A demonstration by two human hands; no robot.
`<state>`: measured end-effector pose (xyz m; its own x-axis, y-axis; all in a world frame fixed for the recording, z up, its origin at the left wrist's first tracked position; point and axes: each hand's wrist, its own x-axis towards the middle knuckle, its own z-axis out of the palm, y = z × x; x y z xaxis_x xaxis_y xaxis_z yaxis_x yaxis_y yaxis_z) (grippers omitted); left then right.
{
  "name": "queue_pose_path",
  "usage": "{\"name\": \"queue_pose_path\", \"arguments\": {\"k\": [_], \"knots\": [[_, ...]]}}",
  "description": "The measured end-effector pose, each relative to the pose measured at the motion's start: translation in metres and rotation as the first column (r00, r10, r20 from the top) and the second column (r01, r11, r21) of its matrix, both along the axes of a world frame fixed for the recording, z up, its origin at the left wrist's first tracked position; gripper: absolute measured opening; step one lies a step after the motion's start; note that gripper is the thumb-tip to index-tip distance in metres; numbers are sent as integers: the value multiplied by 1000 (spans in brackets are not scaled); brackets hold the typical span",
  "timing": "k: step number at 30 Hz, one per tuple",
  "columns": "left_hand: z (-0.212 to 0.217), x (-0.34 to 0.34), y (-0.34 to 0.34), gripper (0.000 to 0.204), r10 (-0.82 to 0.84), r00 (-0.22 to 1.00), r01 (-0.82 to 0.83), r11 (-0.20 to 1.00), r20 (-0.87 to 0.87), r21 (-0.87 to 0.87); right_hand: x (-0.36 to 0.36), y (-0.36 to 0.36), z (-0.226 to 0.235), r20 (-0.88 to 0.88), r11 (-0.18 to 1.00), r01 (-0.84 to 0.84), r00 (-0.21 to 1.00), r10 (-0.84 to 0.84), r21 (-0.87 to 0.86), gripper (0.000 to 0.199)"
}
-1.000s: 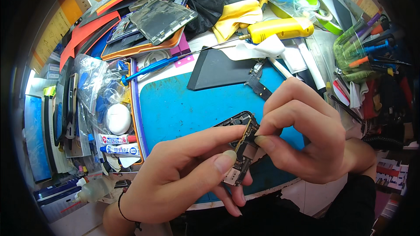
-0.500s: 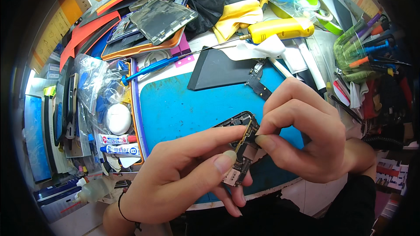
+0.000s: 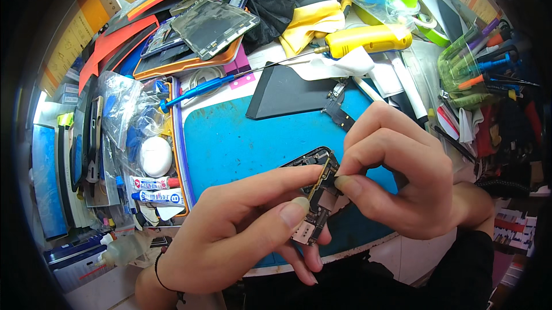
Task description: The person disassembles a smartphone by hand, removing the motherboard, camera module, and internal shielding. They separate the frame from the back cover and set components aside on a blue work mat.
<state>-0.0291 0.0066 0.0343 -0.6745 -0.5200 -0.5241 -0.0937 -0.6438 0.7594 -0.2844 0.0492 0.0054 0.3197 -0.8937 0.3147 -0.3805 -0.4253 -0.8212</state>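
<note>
A small phone circuit board [image 3: 323, 202], dark with gold edges and a silver card slot, is tilted up off the mat. My left hand [image 3: 247, 218] grips it, thumb on the near side and index finger along its upper edge. At the board's upper right edge, the thumb and index finger of my right hand [image 3: 402, 172] are pinched together; whatever lies between the tips is too small to make out. Behind the board, partly covered by my hands, an opened phone housing [image 3: 307, 157] rests on the blue mat [image 3: 230, 137].
Beyond lie a black flat panel [image 3: 287, 91], a small flex part [image 3: 336, 108], a blue screwdriver [image 3: 201, 87] and a yellow tool [image 3: 368, 39]. Glue tubes [image 3: 161, 196] and a white round case [image 3: 155, 156] sit left. A tool holder [image 3: 471, 68] stands at the right.
The hands stay almost in place. The board has tilted very slightly between my fingers, and my right fingertips have shifted a touch at its edge.
</note>
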Motion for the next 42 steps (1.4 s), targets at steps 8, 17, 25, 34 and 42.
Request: {"name": "queue_pose_path", "arguments": {"k": [8, 17, 25, 34, 42], "knots": [[1, -1, 0, 55, -2, 1000, 2, 1000, -2, 2, -2, 0, 0, 40, 998, -21, 999, 19, 54, 15], [0, -1, 1, 55, 13, 1000, -13, 1000, -9, -4, -3, 0, 1, 49, 996, -32, 998, 28, 79, 15], [0, 0, 0, 54, 9, 1000, -9, 1000, 9, -4, -4, 0, 1, 57, 993, -34, 998, 27, 115, 13], [0, 1, 0, 54, 8, 1000, -8, 1000, 1, -10, -3, 1, -1, 161, 981, -48, 987, 18, 188, 11], [1, 0, -1, 55, 3, 1000, -3, 1000, 6, -11, -5, -1, 1, 153, 973, -39, 988, 4, 226, 6]]}}
